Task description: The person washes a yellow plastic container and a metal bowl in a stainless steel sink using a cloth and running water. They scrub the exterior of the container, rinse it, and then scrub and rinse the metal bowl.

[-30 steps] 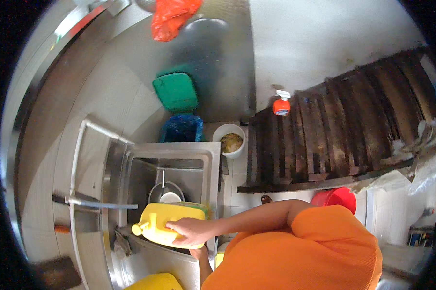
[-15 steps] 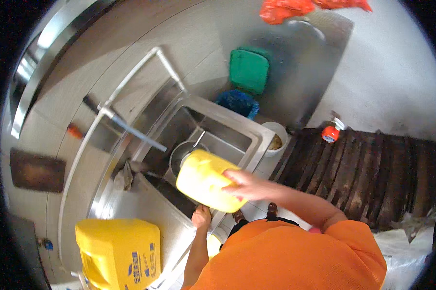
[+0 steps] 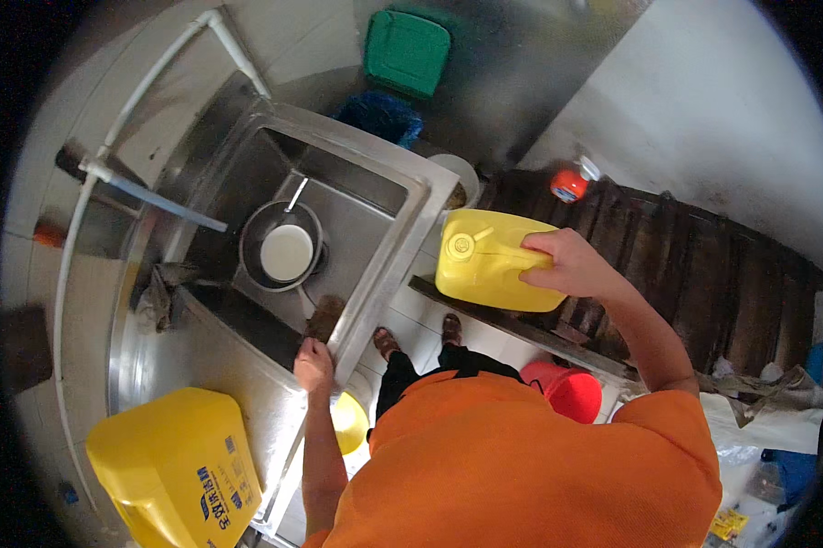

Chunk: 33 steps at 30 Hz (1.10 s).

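My right hand (image 3: 566, 263) grips a yellow plastic jug (image 3: 480, 279) by its handle side; the jug is held off to the right of the sink, its cap facing up. My left hand (image 3: 314, 365) is curled at the near rim of the steel sink (image 3: 375, 306). Just past its fingers lies a brown, rough-looking thing (image 3: 325, 320); whether the hand holds it I cannot tell. In the basin sits a round metal pot (image 3: 251, 265) with a white round bowl or white liquid (image 3: 286, 253) inside and a metal handle (image 3: 296, 194) sticking up.
A second yellow jug (image 3: 178, 457) stands on the steel counter at left. White pipe (image 3: 69, 265) and a grey hose (image 3: 169, 203) run by the sink. Beyond are a green-lidded bin (image 3: 407, 53), a red spray bottle (image 3: 571, 184), dark slatted boards (image 3: 722, 265) and a red bucket (image 3: 566, 391).
My right hand has carried the yellow jug from above the sink away to the right, uncovering the pot. The left hand stays at the sink rim. The view has shifted.
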Motion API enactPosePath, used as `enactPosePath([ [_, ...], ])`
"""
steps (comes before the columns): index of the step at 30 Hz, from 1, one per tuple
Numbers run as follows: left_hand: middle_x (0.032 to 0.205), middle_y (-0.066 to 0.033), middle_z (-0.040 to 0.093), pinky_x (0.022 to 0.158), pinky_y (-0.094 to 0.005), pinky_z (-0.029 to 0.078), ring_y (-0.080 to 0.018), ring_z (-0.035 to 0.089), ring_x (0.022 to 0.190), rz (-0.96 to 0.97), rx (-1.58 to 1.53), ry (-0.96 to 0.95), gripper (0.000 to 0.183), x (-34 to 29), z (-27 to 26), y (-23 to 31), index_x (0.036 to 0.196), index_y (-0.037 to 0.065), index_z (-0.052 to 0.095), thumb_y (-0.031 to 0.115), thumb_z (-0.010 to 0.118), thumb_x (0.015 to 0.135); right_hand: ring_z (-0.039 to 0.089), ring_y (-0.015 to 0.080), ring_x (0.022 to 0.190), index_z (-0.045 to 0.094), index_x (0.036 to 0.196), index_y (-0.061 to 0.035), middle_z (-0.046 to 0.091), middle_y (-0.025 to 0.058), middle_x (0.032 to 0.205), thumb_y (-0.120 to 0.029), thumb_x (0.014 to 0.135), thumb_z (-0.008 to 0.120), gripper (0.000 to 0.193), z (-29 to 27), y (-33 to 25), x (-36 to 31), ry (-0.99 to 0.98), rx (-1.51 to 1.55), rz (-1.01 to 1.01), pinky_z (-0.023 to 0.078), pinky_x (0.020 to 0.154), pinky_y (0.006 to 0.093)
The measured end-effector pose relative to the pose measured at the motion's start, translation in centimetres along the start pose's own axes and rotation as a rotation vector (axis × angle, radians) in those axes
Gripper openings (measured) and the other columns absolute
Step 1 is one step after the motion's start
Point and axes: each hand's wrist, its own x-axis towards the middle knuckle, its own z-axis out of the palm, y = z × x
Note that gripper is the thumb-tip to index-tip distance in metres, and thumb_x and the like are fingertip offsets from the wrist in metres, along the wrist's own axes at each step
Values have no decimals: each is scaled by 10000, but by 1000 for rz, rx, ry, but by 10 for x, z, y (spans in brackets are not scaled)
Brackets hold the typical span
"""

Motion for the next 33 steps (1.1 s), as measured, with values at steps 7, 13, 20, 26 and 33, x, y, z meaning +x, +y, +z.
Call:
enactPosePath([
  [7, 826, -207, 629, 684, -479, 481, -416, 609, 773, 39, -22, -21, 245, 0, -5, 3, 788, 10, 582, 205, 479, 894, 620, 400, 845, 647, 986, -69, 649, 188, 854, -132, 679, 622, 314, 33, 142, -18, -258, -336, 100, 503, 732, 435],
  [13, 827, -161, 627, 730, -446, 478, -372, 588, 821, 232, 105, 193, 150, -4, -5, 11, 794, 8, 602, 104, 515, 870, 601, 299, 1058, 637, 1149, -187, 674, 46, 1010, -106, 702, 642, 454, 75, 251, -20, -715, -822, 69, 378, 911, 570],
  [20, 855, -127, 624, 804, -434, 434, -329, 562, 834, 264, -28, 237, 119, -47, -25, 27, 830, 9, 622, 94, 545, 864, 354, 284, 1345, 610, 1241, -301, 569, -21, 1269, -213, 896, 601, 357, 128, 329, -25, -949, -967, 40, 151, 1100, 680],
  [26, 814, -126, 595, 746, -433, 453, -329, 555, 812, 136, 20, 179, 87, -87, -40, 24, 833, 16, 609, 48, 542, 878, 377, 288, 1324, 664, 1165, -282, 594, -17, 1237, -204, 874, 617, 305, 136, 391, -30, -897, -988, 87, 140, 1110, 656],
  [33, 888, -89, 661, 822, -347, 488, -250, 619, 910, 168, -59, 340, 65, -48, -69, 79, 862, 36, 677, 13, 630, 823, 545, 294, 1125, 734, 942, -132, 683, 65, 1020, -232, 799, 620, 209, 169, 467, -61, -616, -1075, -121, 377, 951, 621],
])
